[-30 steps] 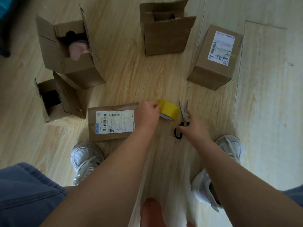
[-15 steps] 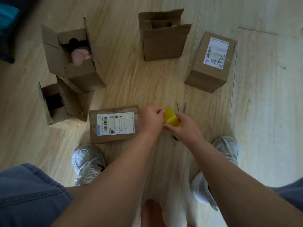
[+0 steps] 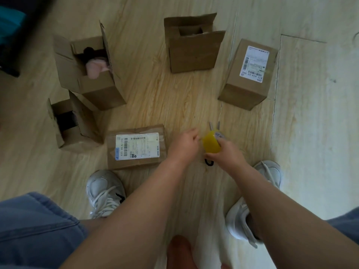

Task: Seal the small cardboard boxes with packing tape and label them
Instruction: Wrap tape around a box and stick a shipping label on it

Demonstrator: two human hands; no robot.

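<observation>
Five cardboard boxes, one yellow tape roll (image 3: 211, 145) and one pair of scissors (image 3: 209, 162). The right hand (image 3: 227, 156) grips the roll; the left hand (image 3: 183, 145), fingers curled, pinches its left edge. The scissors lie under the roll. Closed: near labelled box (image 3: 136, 162) left of the roll, far labelled box (image 3: 244, 94) beyond-right. Open: middle box (image 3: 194, 55) beyond, pink-filled box (image 3: 93, 90) and low box (image 3: 83, 131) far left. Bare floor (image 3: 165, 105) lies between.

We see matt brown cardboard boxes (image 3: 194, 55) on a pale wood-grain plank floor (image 3: 310, 133) with a soft sheen. Smooth white paper labels (image 3: 137, 145) front two boxes. The glossy yellow plastic tape roll (image 3: 210, 145) gleams above scissors (image 3: 210, 125) with grey metal blades and black plastic loops. Far left, fuzzy pink cloth (image 3: 95, 67).
</observation>
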